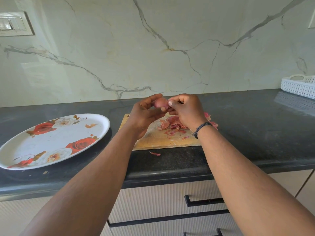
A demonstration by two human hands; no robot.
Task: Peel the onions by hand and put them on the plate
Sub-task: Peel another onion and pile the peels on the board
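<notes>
In the middle of the frame the left hand (144, 113) holds a small onion (161, 103) while the right hand (185, 111) pinches its skin, so a hard tug could make it slip and miss the flowered plate (95, 132) at the left.

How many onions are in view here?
1: the onion held above the cutting board between the left hand and right hand. Others may be hidden behind them.
</notes>
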